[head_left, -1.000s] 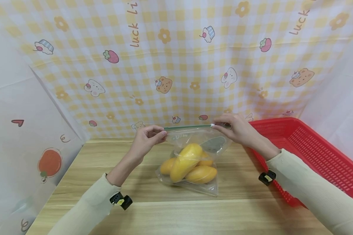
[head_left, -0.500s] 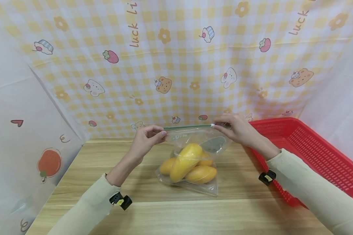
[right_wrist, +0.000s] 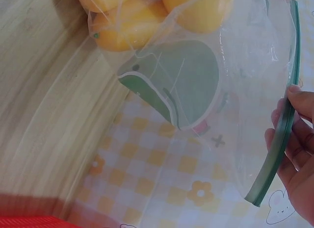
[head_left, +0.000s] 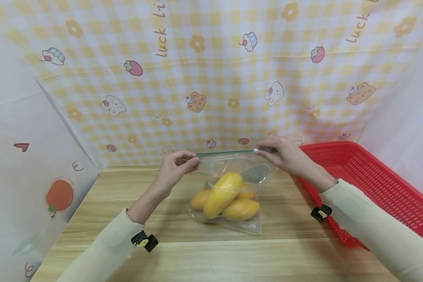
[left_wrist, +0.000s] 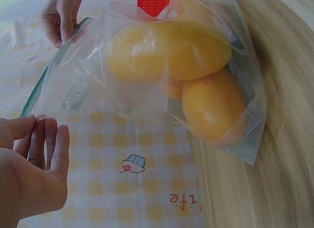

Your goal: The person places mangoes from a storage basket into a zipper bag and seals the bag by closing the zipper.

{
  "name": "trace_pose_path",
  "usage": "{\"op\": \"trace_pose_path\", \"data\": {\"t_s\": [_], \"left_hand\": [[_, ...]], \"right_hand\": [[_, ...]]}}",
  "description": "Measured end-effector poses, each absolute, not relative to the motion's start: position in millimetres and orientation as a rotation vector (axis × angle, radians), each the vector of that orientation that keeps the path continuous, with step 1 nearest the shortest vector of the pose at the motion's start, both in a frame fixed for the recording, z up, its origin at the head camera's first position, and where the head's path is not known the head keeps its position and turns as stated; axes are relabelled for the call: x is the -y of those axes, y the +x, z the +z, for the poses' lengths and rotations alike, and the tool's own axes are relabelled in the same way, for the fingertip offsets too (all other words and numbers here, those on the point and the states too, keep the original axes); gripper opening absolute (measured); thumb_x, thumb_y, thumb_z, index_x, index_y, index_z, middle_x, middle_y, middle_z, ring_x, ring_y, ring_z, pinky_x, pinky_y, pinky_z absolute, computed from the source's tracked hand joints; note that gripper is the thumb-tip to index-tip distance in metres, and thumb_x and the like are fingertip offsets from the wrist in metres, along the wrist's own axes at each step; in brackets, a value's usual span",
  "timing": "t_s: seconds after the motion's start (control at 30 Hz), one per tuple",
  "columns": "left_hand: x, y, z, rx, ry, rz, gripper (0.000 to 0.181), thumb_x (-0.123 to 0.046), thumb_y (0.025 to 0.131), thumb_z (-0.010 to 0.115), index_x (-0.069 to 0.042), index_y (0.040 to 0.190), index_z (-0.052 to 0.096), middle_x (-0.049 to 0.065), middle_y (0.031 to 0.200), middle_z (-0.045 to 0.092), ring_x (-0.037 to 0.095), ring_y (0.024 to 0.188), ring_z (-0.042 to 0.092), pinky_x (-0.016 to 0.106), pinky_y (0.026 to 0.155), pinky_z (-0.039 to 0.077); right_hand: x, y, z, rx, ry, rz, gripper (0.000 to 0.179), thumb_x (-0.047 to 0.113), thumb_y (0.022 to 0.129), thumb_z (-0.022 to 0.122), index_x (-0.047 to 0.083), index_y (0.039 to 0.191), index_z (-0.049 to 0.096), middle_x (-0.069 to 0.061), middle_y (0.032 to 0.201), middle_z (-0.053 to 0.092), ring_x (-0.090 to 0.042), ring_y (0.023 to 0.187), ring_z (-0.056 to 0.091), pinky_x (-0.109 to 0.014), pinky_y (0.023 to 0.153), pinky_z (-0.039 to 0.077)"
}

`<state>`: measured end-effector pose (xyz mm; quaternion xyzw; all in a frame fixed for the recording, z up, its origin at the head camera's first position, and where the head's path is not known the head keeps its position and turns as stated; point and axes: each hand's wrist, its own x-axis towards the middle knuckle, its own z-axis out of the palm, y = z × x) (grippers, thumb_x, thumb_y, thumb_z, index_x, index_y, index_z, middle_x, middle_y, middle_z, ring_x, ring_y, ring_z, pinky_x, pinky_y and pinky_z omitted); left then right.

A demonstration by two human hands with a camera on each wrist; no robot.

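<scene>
A clear zip bag (head_left: 252, 229) stands on the wooden table with several yellow mangoes (head_left: 223, 196) inside. Its green zip strip (right_wrist: 278, 149) runs along the top, stretched between both hands. My left hand (head_left: 176, 168) pinches the strip's left end with thumb and fingers. Farther right, my right hand (head_left: 281, 154) pinches the strip at a small white piece (head_left: 255, 150). In the right wrist view the strip's end sticks out past the fingers, and a large green print (right_wrist: 191, 81) shows on the bag. Whether the zip is fully closed cannot be told.
A red plastic basket (head_left: 384, 184) stands at the right, under the right forearm. Behind the wooden table (head_left: 162, 258) hangs a yellow checked cloth (head_left: 225, 78). White sheeting (head_left: 17, 109) covers the left side.
My right hand and the white piece have shifted very slightly to the right along the strip. The left hand, bag and mangoes look unmoved.
</scene>
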<state>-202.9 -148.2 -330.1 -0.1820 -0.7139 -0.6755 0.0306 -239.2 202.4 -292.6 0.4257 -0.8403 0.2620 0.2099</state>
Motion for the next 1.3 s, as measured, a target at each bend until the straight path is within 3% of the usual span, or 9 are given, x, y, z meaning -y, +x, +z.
{"op": "trace_pose_path", "data": {"t_s": [1.3], "left_hand": [[146.9,-203.1,-329.4,2.206,-0.555,-2.082,0.017,-0.004,0.098,0.069,0.009,0.108,0.068,0.020,0.103,0.069,0.024,0.089,0.069,0.040,0.089,0.059]], "right_hand": [[-209.0,-238.7,-292.6,2.332,1.181,0.702,0.012,0.001,0.088,0.079,0.011,0.094,0.075,0.008,0.079,0.058,-0.009,0.069,0.049,-0.025,0.056,0.046]]}}
